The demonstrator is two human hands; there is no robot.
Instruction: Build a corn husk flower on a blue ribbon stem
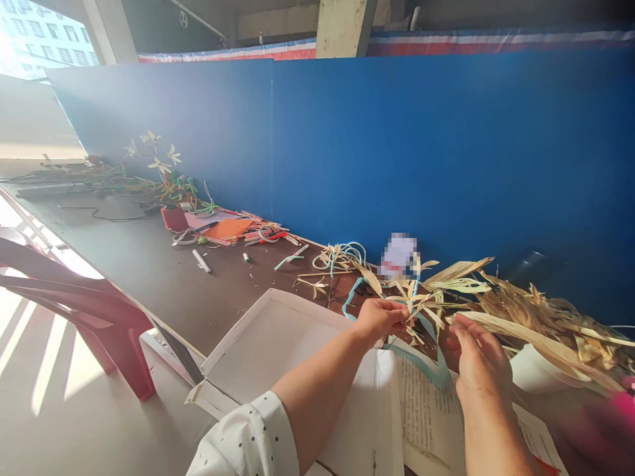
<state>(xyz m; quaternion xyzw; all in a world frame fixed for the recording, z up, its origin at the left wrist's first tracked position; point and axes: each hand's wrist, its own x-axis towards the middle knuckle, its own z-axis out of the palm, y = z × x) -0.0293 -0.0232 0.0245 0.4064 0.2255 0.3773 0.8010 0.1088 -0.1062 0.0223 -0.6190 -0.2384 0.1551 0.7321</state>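
Observation:
My left hand [383, 318] pinches a pale flower [415, 303] made of dried husk strips, with a light blue stem standing up from it. Just to the right, my right hand [477, 354] has its thumb and fingers pressed together. Whatever sits in that pinch is too small to make out. A light blue ribbon [432, 370] loops below and between both hands. Beyond the right hand lies a heap of dried corn husks [530, 301], with a long strip crossing over a white bowl [538, 371]. Under the hands are printed sheets [421, 413].
An open white cardboard box [282, 350] lies at the table's front edge. Coiled light blue cord [354, 251], orange paper [228, 229] and finished husk flowers [159, 165] line the back. A blue partition [446, 145] stands behind; a red plastic chair [109, 311] is left.

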